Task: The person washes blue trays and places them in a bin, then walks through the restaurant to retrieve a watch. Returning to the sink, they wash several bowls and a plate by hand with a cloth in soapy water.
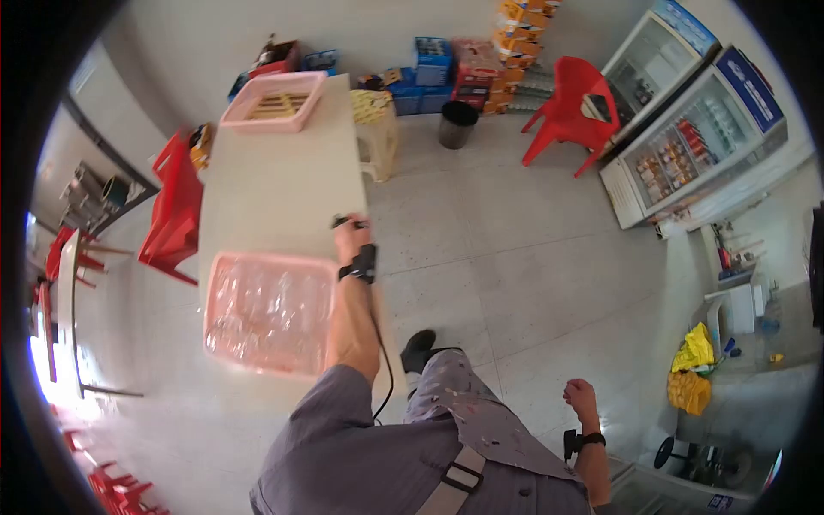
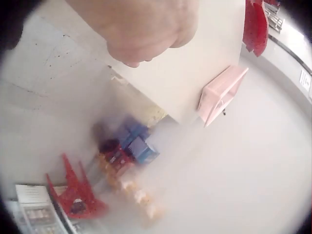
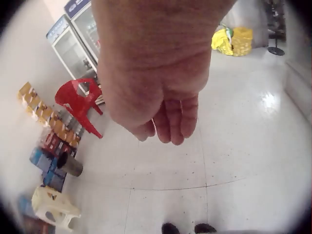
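In the head view my left hand [image 1: 350,239] is over the right side of the long pale table [image 1: 283,184], fingers around a small black object [image 1: 340,221] whose kind I cannot tell. The left wrist view shows this hand [image 2: 151,31] with its fingers bent under; the black object is hidden there. Just behind the hand, beside my forearm, a pink plastic tray [image 1: 210,300] contains clear, shiny things. My right hand [image 1: 581,395] hangs away from the table at my side. Its fingers [image 3: 174,122] are loosely curled and hold nothing in the right wrist view.
A second pink tray [image 1: 236,124] with slatted yellowish contents stands at the table's far end. Beside it are a cream stool [image 1: 378,146] and a black bin [image 1: 457,127]. Red chairs [image 1: 174,206] flank the table and the drinks fridges [image 1: 687,159]. Crates line the back wall.
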`<state>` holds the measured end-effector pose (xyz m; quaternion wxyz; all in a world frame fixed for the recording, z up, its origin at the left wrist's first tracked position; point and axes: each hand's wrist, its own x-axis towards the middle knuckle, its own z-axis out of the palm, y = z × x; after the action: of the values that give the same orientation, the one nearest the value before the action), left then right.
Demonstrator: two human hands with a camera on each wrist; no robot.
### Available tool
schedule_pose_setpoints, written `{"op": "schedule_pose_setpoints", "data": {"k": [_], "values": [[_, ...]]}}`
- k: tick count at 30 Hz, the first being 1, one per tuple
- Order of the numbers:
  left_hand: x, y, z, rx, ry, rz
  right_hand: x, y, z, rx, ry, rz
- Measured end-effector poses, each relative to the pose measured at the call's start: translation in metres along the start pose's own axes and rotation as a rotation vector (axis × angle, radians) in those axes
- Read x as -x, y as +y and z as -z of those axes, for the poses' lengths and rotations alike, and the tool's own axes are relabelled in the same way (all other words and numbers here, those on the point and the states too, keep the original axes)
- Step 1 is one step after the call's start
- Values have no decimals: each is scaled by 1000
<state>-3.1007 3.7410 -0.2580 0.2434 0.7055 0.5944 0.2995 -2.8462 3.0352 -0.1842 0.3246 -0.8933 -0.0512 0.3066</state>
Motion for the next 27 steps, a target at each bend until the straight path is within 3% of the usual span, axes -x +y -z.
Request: {"op": "schedule_pose_setpoints", "data": {"k": [1, 2, 3, 4, 5, 6, 8, 10, 15, 18, 21, 23, 24, 27], "values": [[-28, -32, -23, -23, -28, 53, -15, -21, 0, -13, 28, -16], [-67, -97, -66, 645, -66, 150, -27, -41, -1, 95, -35, 42], [-55, -61, -31, 206, -17, 155, -35, -54, 3, 204, -102, 97], [-54, -38, -18, 73, 8, 119, -45, -54, 6, 192, -76, 78], [-64, -52, -24, -81, 35, 154, -61, -46, 2, 262, -127, 89], [-67, -36, -16, -163, -2, 244, -74, -41, 1, 335, -184, 102], [-90, -58, -32, -260, -94, 348, -81, -49, 4, 293, -207, -41], [-89, -18, -20, -237, -64, 356, -88, -59, 9, 262, -213, -98], [-101, 7, -29, -292, -40, 339, -108, -51, 11, 173, -275, -263], [-99, 58, -43, -300, -119, 280, -133, -50, 15, 193, -314, -203], [-113, 82, -88, 982, -188, 728, -154, -50, 24, 144, -264, -125], [-111, 125, -132, 1838, -277, 1017, -167, -50, 40, 115, -238, -112], [-107, 154, -153, 1814, -340, 1021, -174, -41, 44, 92, -208, -59], [-62, 304, -176, 1521, -735, 537, -175, -4, 71, 112, -95, 29]]}}
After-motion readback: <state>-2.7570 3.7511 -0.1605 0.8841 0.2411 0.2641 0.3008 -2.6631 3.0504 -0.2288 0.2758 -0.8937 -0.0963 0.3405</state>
